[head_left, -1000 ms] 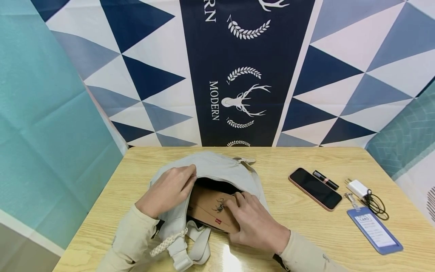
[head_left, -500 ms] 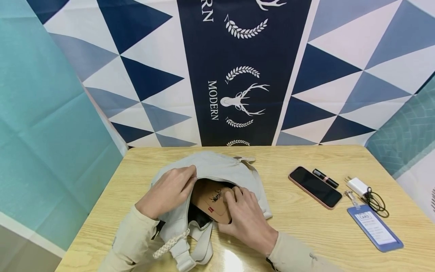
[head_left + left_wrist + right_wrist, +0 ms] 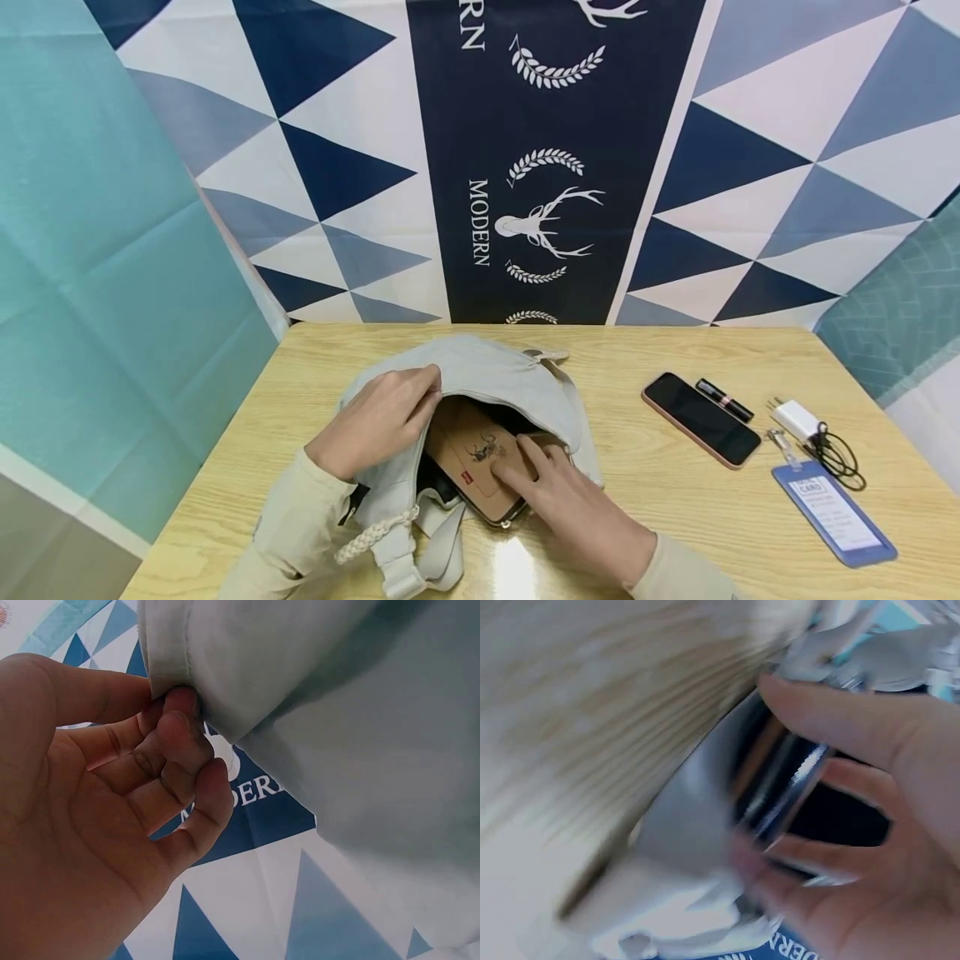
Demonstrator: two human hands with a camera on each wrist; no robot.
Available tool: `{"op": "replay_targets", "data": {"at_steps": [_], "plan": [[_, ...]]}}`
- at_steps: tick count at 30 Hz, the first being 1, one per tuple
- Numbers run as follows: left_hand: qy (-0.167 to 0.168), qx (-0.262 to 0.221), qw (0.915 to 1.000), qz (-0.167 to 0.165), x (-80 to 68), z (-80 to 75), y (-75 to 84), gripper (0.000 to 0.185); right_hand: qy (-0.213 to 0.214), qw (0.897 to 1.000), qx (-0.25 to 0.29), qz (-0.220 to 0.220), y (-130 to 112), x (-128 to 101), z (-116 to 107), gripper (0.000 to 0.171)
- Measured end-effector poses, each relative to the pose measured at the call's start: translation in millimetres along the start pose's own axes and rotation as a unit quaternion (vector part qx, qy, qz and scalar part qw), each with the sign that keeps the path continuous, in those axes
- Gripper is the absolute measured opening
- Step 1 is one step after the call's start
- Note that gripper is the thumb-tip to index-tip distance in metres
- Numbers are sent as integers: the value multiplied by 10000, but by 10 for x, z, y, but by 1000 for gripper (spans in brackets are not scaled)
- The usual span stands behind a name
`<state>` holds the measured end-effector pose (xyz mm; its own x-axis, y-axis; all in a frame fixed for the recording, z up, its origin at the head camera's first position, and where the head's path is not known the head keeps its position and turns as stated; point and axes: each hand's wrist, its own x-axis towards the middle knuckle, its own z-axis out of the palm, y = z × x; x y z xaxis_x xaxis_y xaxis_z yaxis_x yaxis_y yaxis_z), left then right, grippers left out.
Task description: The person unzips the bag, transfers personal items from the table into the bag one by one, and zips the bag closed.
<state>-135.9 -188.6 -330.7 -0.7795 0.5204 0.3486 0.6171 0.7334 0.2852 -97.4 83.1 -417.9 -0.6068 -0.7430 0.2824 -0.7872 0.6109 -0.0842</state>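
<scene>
Partly inside one backpack [image 3: 480, 367], one wallet [image 3: 474, 467]

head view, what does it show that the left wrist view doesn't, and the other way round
Only the head view shows the right hand, the case partly in the bag, and the phone, tube, charger and card on the table.

Only the left wrist view shows the palm side of the left hand.

Both show the left hand pinching the bag's edge, and the patterned cloth with its white lettering.
</scene>
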Motion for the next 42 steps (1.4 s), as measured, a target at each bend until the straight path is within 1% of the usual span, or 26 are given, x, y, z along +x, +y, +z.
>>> {"op": "replay_targets", "data": {"at_steps": [2,4,6,9,11,12,16,18,20,22,24,27,29,30,31,34,35,36,38,40,42], "plan": [[-20,-6,10000,35,5,3,9,19,297,9982,-456,-238,24,4,50,63],[-45,-15,10000,41,7,4,16,19,565,9949,-704,-450,35,22,94,60],[-67,-20,10000,38,5,7,21,18,794,9913,-818,-653,32,30,123,56],[-54,-3,10000,15,-1,0,27,19,1121,9864,-813,-885,11,43,144,46],[-39,8,10000,21,-2,-3,28,19,1299,9836,-814,-948,-6,57,150,40],[-32,18,10000,28,-1,-5,29,19,1396,9824,-796,-955,-14,71,151,40],[-64,56,9999,53,1,-3,31,19,1727,9769,-840,-939,-42,132,157,49],[-99,57,9999,56,-3,-2,37,19,1769,9769,-839,-858,-53,165,157,45],[-117,51,9999,52,-8,2,42,20,1707,9791,-840,-724,-59,201,161,36],[-110,52,9999,43,-13,7,44,20,1554,9821,-905,-563,-59,241,168,27],[-90,74,9999,40,-13,9,46,20,1394,9829,-1099,-489,-58,272,183,28],[-59,118,9999,51,-6,14,42,19,1258,9802,-1420,-561,-84,276,204,28],[-37,133,9999,66,-4,12,38,18,1179,9805,-1448,-616,-138,245,200,27],[-22,148,9999,78,-1,9,37,18,1095,9822,-1402,-603,-177,217,188,27],[-7,159,9998,94,2,7,36,17,968,9849,-1313,-585,-222,188,172,31],[31,213,9997,138,10,-3,41,15,523,9932,-940,-445,-363,98,124,61],[39,230,9996,148,12,-4,42,15,373,9946,-887,-385,-407,71,110,67],[49,245,9996,154,12,-5,43,15,239,9957,-828,-342,-444,49,103,69],[52,256,9995,152,9,-1,43,15,73,9968,-762,-212,-494,23,105,68],[41,240,9996,149,4,5,41,15,-97,9971,-756,-42,-520,10,113,64],[11,208,9997,143,-2,13,39,16,-310,9975,-626,84,-526,6,133,61]]}}
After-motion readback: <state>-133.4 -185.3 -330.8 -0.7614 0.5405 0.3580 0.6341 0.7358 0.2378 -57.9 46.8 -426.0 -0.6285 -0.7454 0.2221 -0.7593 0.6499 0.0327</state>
